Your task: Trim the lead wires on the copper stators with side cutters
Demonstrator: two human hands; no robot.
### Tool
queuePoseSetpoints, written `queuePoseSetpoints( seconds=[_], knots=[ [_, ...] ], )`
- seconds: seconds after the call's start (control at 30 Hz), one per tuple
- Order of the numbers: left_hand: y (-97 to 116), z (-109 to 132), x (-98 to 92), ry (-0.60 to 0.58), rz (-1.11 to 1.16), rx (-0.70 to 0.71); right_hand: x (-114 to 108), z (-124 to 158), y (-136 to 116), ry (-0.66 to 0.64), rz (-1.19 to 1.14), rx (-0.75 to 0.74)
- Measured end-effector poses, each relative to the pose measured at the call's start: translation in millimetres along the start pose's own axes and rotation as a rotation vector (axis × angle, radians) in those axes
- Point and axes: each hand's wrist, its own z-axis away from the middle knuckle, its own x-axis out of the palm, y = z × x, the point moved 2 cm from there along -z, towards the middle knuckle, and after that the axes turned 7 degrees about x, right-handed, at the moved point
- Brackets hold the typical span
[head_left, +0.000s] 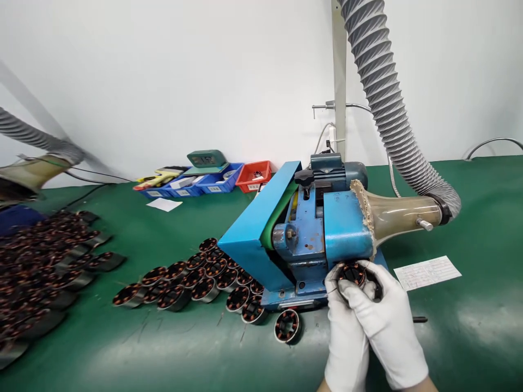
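Gloved hands cup a wound stator at the blue grinder's base.

Left hand [347, 326] and right hand [384, 321] both close around the stator [352, 274], its bore facing the camera, just beside the grinder [302, 234].

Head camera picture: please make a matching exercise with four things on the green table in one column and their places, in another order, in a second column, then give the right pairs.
Things:
1. round copper-wound stator ring
2. red plastic bin
3. white paper slip with print
4. grey ribbed hose

Places:
A. flat on the green table, right of the blue grinding machine
B. held in both white-gloved hands, left hand and right hand, at the machine's front
C. coming down from above to the machine's clear funnel
D. by the wall, right of the blue plastic bins

Pairs: 1-B, 2-D, 3-A, 4-C
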Motion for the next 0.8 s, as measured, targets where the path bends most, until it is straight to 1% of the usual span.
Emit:
queuePoseSetpoints(
  seconds=[0.1, 0.17, 0.3, 0.4, 0.47, 0.67, 0.73, 0.8],
  knots=[
    [-1, -1, -0.1, 0.014, 0.006, -0.026, -1, -1, 0, 0.008, -0.009, 0.001],
    [0, 3, -5.0, 0.013, 0.000, -0.026, -2, 4, 1, 0.021, 0.001, -0.006],
    [1, 25, -29.2, 0.034, -0.019, -0.021, -3, 30, 15, 0.030, -0.014, -0.032],
    [-2, 36, -42.8, 0.047, -0.026, -0.033, -2, 47, 25, 0.120, -0.037, -0.052],
    [-5, 33, -42.6, 0.032, -0.012, -0.040, 0, 47, 26, 0.161, -0.021, -0.048],
    [-6, 2, -25.5, 0.049, 0.016, -0.032, 5, 12, 11, 0.077, -0.007, -0.018],
    [-4, -4, -22.2, 0.062, 0.007, -0.022, 5, 4, 4, 0.057, -0.007, -0.005],
    [0, -4, -21.0, 0.071, -0.026, -0.008, 4, 2, 1, 0.037, -0.013, 0.002]
  ],
)
